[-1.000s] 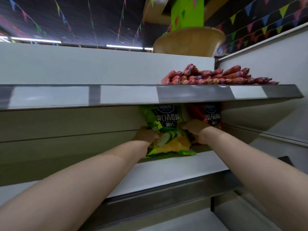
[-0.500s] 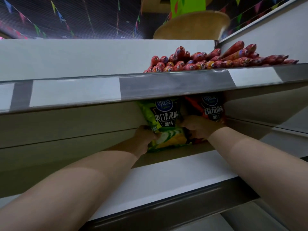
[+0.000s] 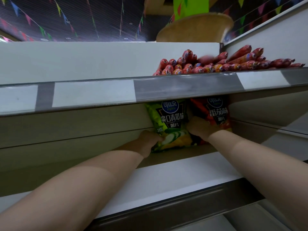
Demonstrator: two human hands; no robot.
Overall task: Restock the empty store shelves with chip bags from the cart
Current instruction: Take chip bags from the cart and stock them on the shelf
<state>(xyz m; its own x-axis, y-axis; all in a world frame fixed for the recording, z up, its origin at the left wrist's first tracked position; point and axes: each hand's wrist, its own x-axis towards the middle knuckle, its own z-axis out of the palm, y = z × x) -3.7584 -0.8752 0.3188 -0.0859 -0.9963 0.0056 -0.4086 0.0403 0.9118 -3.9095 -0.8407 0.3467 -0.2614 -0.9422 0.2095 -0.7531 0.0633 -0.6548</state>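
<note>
Pushing deeper than a second ago, the left hand [image 3: 148, 142] and right hand [image 3: 199, 129] grasp the green chip bag [image 3: 171, 120] by its sides. It stands upright at the back of the shelf [image 3: 166, 178], just beside the red chip bag [image 3: 217, 112]. Placement seems nearly done.

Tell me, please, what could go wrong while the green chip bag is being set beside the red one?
1. The green chip bag stands upright, the left hand gripping its lower corner; let go, it may slump forward off the shelf.
2. The right hand sits at the seam against the red chip bag; pulling it out could drag that bag askew.
</note>
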